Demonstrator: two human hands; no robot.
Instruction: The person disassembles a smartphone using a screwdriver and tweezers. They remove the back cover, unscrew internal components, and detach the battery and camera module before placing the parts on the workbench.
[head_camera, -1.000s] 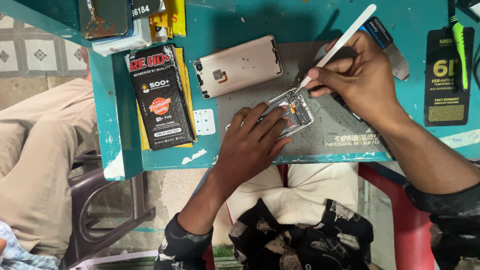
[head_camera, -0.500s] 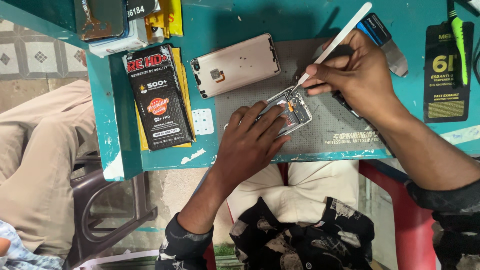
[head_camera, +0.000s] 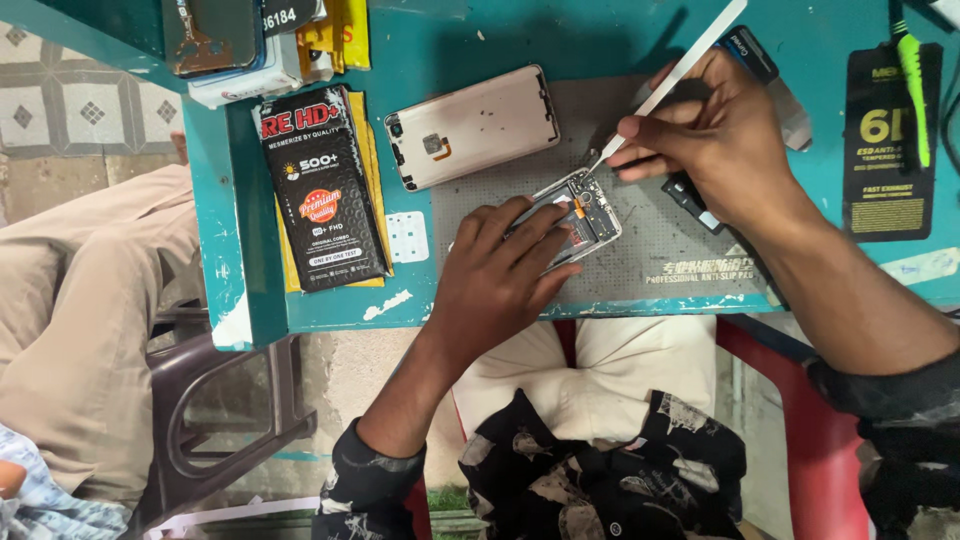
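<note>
Two hands work mid-frame: left hand (head_camera: 500, 280) still presses the open phone (head_camera: 580, 215); right hand (head_camera: 720, 135) still pinches the white tool (head_camera: 668, 85).

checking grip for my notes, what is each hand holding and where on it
Right hand pinches a white spudger low on its shaft, near the tip. Left hand presses down on the opened phone, fingers across its lower part.

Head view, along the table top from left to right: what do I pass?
Black flat package → gold phone back cover → left hand pressing the opened phone → right hand with the white pry tool → black card package → green-handled tool.
</note>
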